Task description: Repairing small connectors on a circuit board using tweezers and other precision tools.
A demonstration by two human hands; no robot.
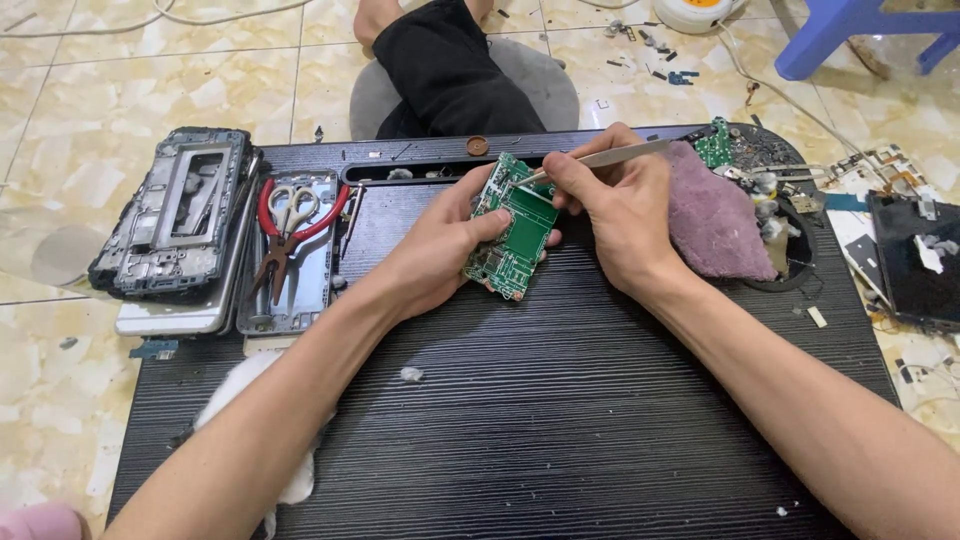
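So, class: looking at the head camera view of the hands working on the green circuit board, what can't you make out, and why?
- Tweezers: tips too small against the circuit board to show what they grip.
- Board's underside: hidden by the left hand.
- Right hand: covers part of the purple cloth.
- Dark device: cut off by the right edge.
- Blue stool: cut off at the top.

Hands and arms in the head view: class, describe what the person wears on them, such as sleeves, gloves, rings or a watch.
Both arms are bare from the lower frame edge to the wrists; no sleeves show. The left hand and right hand wear no gloves, and no rings, watch or bracelet are visible.
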